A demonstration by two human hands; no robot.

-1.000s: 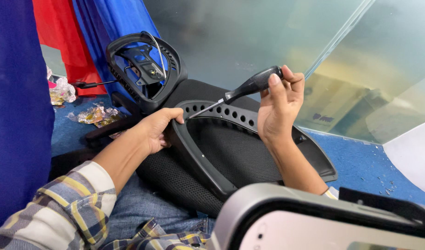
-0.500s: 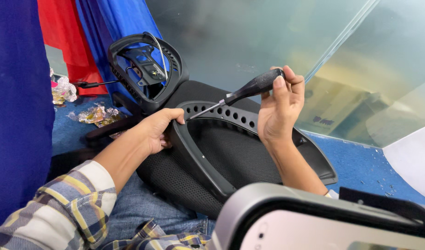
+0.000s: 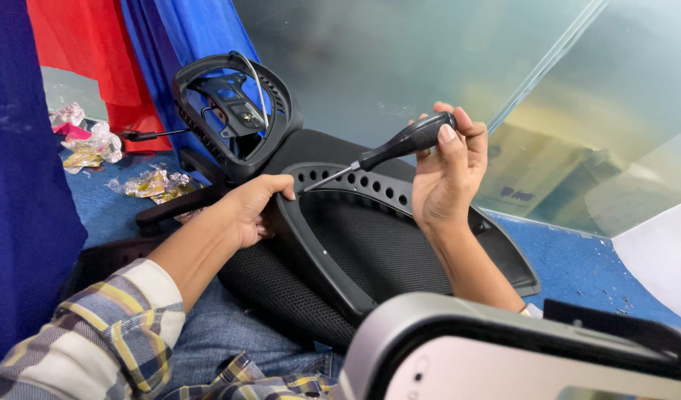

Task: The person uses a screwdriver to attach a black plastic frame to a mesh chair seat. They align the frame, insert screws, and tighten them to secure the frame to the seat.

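Head view: right hand (image 3: 448, 174) grips screwdriver (image 3: 400, 145), tip at chair frame (image 3: 333, 244).

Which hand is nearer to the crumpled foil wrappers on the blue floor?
Left. The left hand grips the black frame, closer to the foil wrappers; the right hand holds the screwdriver farther away.

Two hands are showing — the left hand (image 3: 250, 211) and the right hand (image 3: 446, 172) — sharing one black-handled screwdriver (image 3: 400, 145). One black mesh chair back (image 3: 370, 244) is lying across the lap, and one round black frame (image 3: 233, 111) is standing behind — with several crumpled foil wrappers (image 3: 96, 144) lying about.
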